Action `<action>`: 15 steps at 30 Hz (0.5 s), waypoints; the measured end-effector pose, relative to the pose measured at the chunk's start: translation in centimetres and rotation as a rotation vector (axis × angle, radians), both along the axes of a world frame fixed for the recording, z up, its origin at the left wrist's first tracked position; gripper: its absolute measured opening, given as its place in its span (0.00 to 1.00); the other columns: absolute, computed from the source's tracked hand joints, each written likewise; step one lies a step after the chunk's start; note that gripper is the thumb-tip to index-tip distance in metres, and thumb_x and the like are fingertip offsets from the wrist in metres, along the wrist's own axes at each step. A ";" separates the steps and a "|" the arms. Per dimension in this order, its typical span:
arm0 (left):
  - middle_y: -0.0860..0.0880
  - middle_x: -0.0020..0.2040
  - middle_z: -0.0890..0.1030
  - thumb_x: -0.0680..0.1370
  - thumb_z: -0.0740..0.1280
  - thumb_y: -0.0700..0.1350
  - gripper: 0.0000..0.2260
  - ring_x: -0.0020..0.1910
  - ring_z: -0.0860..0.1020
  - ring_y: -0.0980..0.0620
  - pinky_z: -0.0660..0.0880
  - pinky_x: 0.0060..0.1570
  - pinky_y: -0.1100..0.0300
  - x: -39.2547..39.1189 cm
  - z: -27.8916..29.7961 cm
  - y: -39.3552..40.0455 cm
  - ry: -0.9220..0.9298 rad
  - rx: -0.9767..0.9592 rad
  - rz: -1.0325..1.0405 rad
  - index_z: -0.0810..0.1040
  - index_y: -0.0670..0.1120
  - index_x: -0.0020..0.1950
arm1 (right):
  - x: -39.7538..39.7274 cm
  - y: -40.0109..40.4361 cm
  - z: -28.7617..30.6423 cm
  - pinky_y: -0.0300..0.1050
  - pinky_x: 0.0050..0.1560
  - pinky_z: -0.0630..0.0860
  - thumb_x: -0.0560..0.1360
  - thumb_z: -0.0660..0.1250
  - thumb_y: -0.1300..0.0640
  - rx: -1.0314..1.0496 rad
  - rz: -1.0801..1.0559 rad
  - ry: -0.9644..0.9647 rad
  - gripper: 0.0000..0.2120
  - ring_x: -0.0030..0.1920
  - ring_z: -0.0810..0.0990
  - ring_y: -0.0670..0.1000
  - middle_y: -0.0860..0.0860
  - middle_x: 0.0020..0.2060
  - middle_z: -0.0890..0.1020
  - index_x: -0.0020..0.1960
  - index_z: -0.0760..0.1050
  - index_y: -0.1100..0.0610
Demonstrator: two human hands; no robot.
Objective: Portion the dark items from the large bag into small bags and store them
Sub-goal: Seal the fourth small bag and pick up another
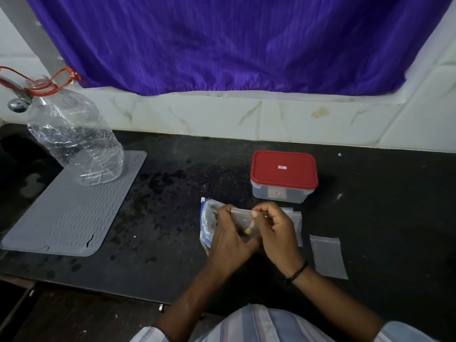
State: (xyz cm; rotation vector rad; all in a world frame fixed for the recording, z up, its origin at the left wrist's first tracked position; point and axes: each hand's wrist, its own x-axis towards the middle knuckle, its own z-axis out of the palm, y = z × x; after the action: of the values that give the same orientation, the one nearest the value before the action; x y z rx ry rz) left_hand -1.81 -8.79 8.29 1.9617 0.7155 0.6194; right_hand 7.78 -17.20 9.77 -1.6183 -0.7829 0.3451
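**Clear plastic, pinched at the top: how the small bag can be handled well**

Clear plastic is held up between both hands, low in the middle of the view. This small bag (243, 224) is pinched at its top edge by the left hand (228, 239) and the right hand (276, 233), with the fingers curled in on it. Whether the top strip is being pulled open or pressed closed cannot be told. A small yellowish bit is seen inside the bag, but no dark items can be made out; the picture is a little blurred there.

The large bag (206, 223), with its blue edge, is lying on the black counter (172, 218) under the left hand, at about 9 o'clock from the small bag. A spare small bag (328, 256) lies flat at 4 o'clock from the hands, and more clear bags (294, 218) peek out just behind the right hand at 2 o'clock. The box with the red lid (283, 170) stands at 1 o'clock, with its lid on. It is most likely where the filled bags are to be stored.

For this step to go well, the top edge should be held with the fingertips only, and the strip should be worked slowly from one end to the other. The bag should be kept upright so that nothing is tipped out. Thin plastic is slippery, so a firm pinch is needed.
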 end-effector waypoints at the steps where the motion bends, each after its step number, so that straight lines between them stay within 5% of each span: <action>1: 0.57 0.50 0.75 0.71 0.74 0.53 0.25 0.47 0.79 0.56 0.77 0.45 0.60 0.0 -0.1 0.0 -0.054 0.011 -0.052 0.62 0.54 0.59 | 0.2 -0.3 -0.1 0.35 0.41 0.74 0.78 0.66 0.58 0.006 -0.018 -0.041 0.03 0.40 0.79 0.44 0.45 0.40 0.81 0.47 0.78 0.56; 6: 0.52 0.45 0.82 0.81 0.66 0.42 0.03 0.44 0.81 0.53 0.76 0.44 0.62 0.9 0.4 0.1 -0.222 -0.081 -0.122 0.77 0.45 0.53 | 1.6 -1.7 -1.2 0.30 0.49 0.74 0.77 0.64 0.53 -0.014 -0.033 -0.292 0.10 0.48 0.79 0.39 0.43 0.46 0.81 0.52 0.79 0.57; 10: 0.53 0.38 0.82 0.82 0.65 0.41 0.06 0.38 0.79 0.61 0.73 0.39 0.68 2.7 0.2 0.3 -0.128 -0.137 -0.086 0.79 0.44 0.46 | 2.7 -2.0 -2.5 0.31 0.49 0.74 0.78 0.67 0.60 -0.024 -0.095 -0.159 0.05 0.49 0.80 0.40 0.40 0.46 0.82 0.52 0.80 0.53; 15: 0.47 0.37 0.81 0.82 0.66 0.47 0.10 0.37 0.78 0.54 0.77 0.38 0.57 4.8 -1.1 1.1 -0.020 -0.330 -0.066 0.79 0.42 0.45 | 4.8 -2.2 -3.2 0.34 0.51 0.75 0.79 0.65 0.60 -0.106 -0.068 -0.069 0.08 0.51 0.80 0.41 0.40 0.49 0.82 0.55 0.78 0.50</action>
State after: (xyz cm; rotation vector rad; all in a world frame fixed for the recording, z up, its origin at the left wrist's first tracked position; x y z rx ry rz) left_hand 2.99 -7.64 7.20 1.6645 0.6906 0.4482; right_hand 12.63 -19.42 6.54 -1.7601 -0.7702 0.2875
